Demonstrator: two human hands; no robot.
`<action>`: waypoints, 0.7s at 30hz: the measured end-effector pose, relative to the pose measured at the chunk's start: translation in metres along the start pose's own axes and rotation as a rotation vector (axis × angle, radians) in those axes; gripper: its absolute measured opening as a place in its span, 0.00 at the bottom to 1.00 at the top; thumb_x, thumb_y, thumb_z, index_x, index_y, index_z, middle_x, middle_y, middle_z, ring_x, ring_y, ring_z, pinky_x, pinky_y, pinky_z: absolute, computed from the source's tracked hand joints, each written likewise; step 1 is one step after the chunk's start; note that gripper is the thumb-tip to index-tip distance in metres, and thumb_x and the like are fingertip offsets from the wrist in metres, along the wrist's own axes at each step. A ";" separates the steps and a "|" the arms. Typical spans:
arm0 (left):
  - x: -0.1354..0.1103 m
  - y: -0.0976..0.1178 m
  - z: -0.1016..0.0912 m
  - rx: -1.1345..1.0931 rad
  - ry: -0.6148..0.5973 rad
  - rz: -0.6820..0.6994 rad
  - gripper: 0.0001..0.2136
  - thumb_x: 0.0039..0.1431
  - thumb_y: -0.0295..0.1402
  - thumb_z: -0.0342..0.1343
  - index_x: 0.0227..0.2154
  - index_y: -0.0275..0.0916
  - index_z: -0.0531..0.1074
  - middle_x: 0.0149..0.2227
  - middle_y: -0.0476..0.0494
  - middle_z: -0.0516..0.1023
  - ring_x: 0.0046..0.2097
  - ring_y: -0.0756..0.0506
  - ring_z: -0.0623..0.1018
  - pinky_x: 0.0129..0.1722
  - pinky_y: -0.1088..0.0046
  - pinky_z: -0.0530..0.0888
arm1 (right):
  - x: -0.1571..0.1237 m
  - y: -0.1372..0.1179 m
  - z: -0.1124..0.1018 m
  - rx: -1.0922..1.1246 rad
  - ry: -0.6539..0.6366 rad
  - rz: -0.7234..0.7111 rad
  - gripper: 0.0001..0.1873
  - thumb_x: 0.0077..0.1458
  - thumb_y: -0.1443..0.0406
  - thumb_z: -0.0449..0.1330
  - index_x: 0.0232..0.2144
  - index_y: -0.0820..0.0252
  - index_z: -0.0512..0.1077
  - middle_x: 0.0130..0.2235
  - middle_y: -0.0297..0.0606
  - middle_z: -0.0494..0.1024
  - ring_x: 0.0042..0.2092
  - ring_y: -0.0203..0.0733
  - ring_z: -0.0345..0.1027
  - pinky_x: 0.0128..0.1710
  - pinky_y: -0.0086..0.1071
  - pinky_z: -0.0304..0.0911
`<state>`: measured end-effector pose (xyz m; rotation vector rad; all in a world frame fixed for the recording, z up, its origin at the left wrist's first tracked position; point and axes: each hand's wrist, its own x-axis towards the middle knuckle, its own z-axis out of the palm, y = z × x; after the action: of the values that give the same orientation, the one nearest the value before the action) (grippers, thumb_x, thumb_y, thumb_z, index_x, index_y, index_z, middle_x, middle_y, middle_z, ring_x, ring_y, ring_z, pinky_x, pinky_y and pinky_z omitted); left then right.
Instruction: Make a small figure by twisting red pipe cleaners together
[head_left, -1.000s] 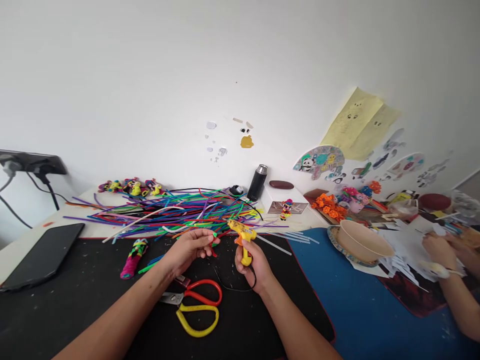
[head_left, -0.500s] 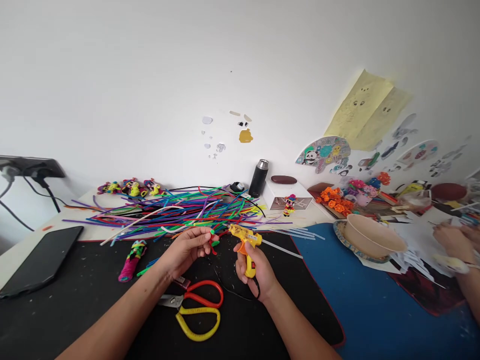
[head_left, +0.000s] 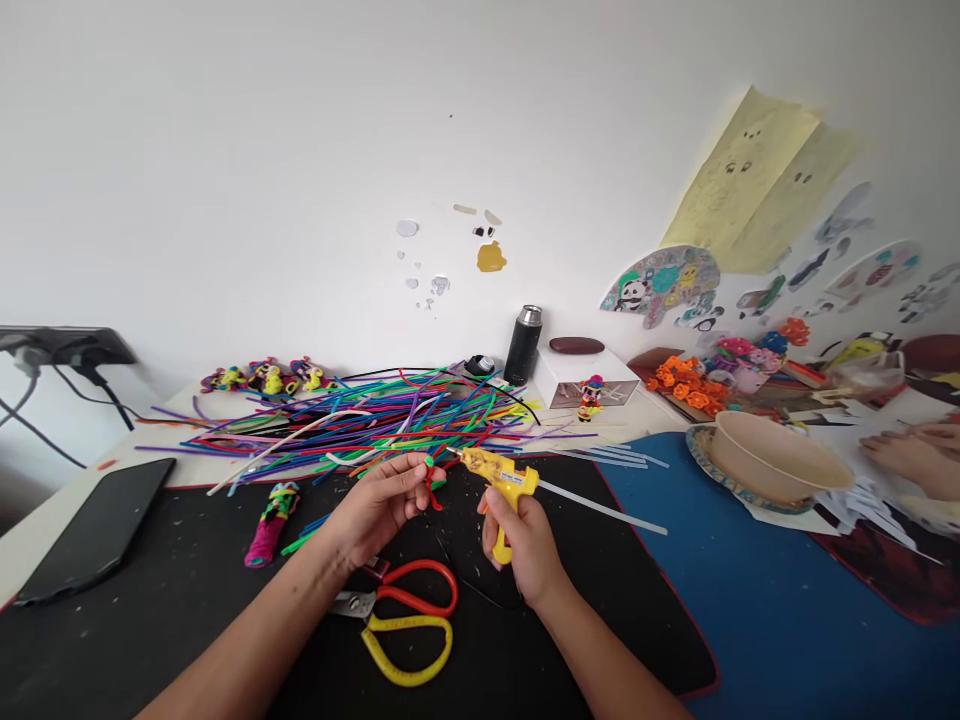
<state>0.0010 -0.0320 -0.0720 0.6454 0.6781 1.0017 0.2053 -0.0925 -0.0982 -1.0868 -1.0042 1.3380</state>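
Note:
My left hand (head_left: 386, 505) pinches a small red and green pipe-cleaner piece (head_left: 435, 484) between thumb and fingertips. My right hand (head_left: 521, 535) is wrapped round a yellow hot glue gun (head_left: 499, 475), whose nozzle points left at the piece, a short gap from it. A long clear glue stick (head_left: 607, 505) juts from the gun's back. Below my hands, scissors (head_left: 409, 620) with one red and one yellow handle lie on the black mat. Left of my left wrist rests a pipe-cleaner figure (head_left: 271, 525) with a magenta lower part.
A heap of coloured pipe cleaners (head_left: 375, 425) spreads behind my hands. Farther back stand a black thermos (head_left: 523, 345) and a white box (head_left: 559, 375). A phone (head_left: 97, 530) lies left. At right are a beige bowl (head_left: 780, 455) and another person's hands (head_left: 911, 455).
The view has shifted slightly, moving most things a little rightward. The glue gun has turned a little, and more of its glue stick shows. Both hands keep their holds.

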 end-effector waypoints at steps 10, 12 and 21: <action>-0.001 0.000 -0.001 0.032 0.004 -0.029 0.12 0.48 0.26 0.76 0.34 0.32 0.80 0.34 0.38 0.86 0.23 0.53 0.77 0.22 0.82 0.74 | -0.006 -0.008 0.005 -0.203 0.104 0.047 0.35 0.50 0.33 0.63 0.23 0.60 0.72 0.14 0.33 0.69 0.15 0.33 0.58 0.17 0.28 0.53; -0.001 -0.001 -0.001 0.036 -0.003 -0.031 0.13 0.48 0.27 0.77 0.34 0.32 0.80 0.34 0.39 0.86 0.23 0.53 0.77 0.22 0.82 0.74 | -0.006 -0.009 0.005 -0.214 0.107 0.053 0.36 0.49 0.32 0.62 0.22 0.60 0.72 0.13 0.33 0.68 0.15 0.33 0.58 0.17 0.28 0.53; -0.001 -0.001 0.000 0.038 -0.028 -0.026 0.16 0.45 0.30 0.79 0.34 0.32 0.81 0.33 0.39 0.86 0.23 0.54 0.76 0.22 0.82 0.74 | -0.006 -0.005 0.004 -0.285 0.107 0.007 0.37 0.53 0.32 0.60 0.20 0.59 0.71 0.14 0.35 0.68 0.18 0.35 0.60 0.20 0.29 0.56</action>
<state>0.0013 -0.0337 -0.0721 0.6814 0.6803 0.9562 0.2028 -0.0986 -0.0918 -1.3615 -1.1344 1.1510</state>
